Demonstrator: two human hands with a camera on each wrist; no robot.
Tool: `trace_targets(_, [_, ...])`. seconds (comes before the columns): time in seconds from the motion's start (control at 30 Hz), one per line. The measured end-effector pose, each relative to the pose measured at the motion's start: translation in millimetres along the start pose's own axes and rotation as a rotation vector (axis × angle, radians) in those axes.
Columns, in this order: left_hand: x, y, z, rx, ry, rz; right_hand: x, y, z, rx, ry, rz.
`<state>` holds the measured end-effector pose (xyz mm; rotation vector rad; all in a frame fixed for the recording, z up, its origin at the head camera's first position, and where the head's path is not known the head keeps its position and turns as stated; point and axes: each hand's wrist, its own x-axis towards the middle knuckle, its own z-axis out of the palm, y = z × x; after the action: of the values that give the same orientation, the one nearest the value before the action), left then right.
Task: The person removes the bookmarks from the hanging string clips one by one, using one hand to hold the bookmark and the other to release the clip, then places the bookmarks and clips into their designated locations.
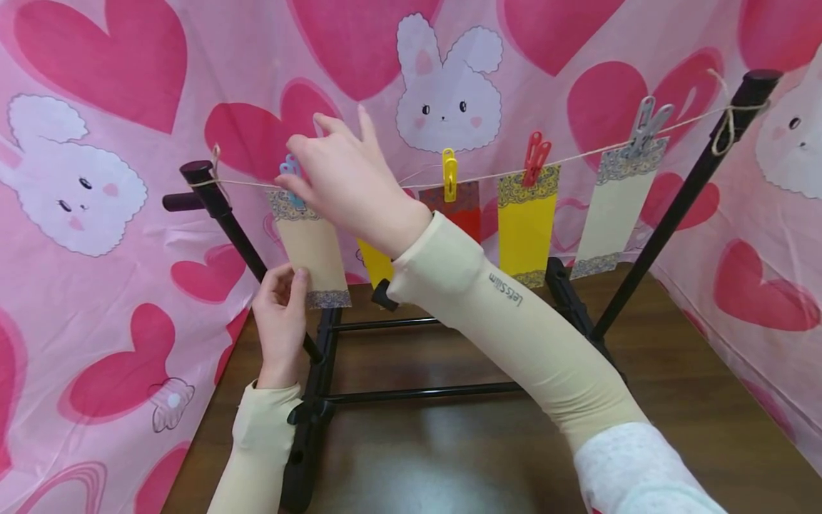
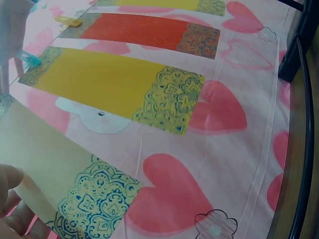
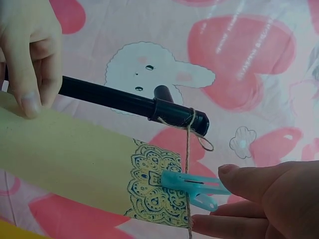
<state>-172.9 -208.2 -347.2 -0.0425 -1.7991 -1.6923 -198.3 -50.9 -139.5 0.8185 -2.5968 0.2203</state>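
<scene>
A beige card (image 1: 317, 253) with lace-patterned ends hangs at the left of a string, under a light blue clothespin (image 3: 177, 180). My left hand (image 1: 281, 307) pinches the card's left edge near its lower end, thumb in front. At the clothespin's handles is my right hand (image 1: 359, 178), its fingers spread, the thumb beside the upper handle in the right wrist view. The pin's jaws sit over the card's patterned top and the string (image 3: 188, 149). A yellow card (image 2: 99, 79) hangs just right of the beige one, mostly behind my right arm in the head view.
Further along hang a red card (image 1: 471, 225) under a yellow clothespin (image 1: 449, 175), another yellow card (image 1: 525, 232) under a red clothespin (image 1: 535, 160), and a pale card (image 1: 616, 210) under grey clothespins (image 1: 645, 128). A black frame (image 1: 690, 193) holds the string; pink heart-print cloth (image 1: 359, 43) stands behind.
</scene>
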Motion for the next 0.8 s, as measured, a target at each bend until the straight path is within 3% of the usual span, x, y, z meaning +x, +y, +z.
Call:
trace_targets(0.43, [2.2, 0.7, -0.2, -0.077, 0.028, -0.034, 5.9, -1.0, -3.3, -0.001, -0.013, 0.000])
trace_targets(0.8, [2.1, 0.7, -1.3, -0.154, 0.059, -0.005, 8.6, -1.2, -6.6, 0.053, -0.029, 0.023])
